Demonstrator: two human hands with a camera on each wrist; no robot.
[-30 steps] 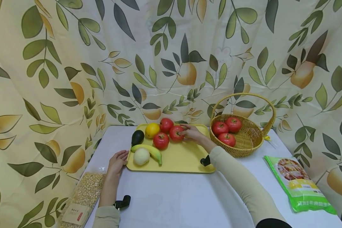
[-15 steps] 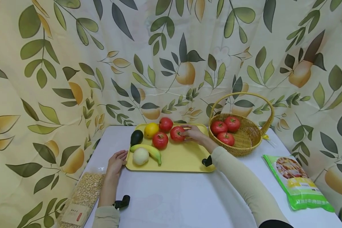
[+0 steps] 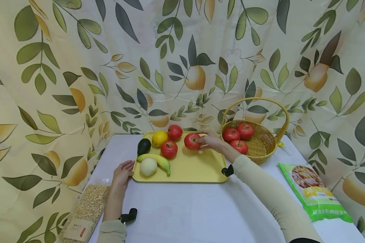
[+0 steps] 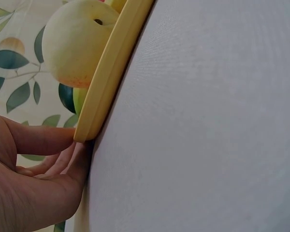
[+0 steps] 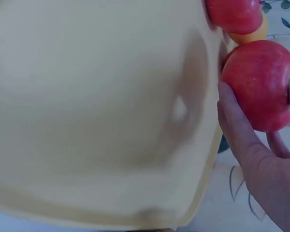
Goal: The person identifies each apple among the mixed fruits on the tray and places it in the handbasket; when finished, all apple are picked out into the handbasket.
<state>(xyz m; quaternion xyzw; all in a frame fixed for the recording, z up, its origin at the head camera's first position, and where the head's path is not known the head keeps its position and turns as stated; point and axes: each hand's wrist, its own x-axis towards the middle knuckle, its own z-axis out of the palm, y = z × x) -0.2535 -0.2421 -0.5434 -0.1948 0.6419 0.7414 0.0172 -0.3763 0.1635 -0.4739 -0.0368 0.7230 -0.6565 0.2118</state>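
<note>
Three likely tomatoes (image 3: 231,134) share the basket (image 3: 258,145); right hand (image 3: 212,140) grips another (image 3: 191,141).

red fruit (image 5: 258,79): glossy | tray (image 3: 197,166): smooth, perhaps plastic | basket (image 3: 259,146): rough, woven

round red tomato (image 3: 191,141), in right hand (image 3: 211,141): partly finger-covered | green-white plastic packet (image 3: 316,193), right of grip: lettering blurred
</note>
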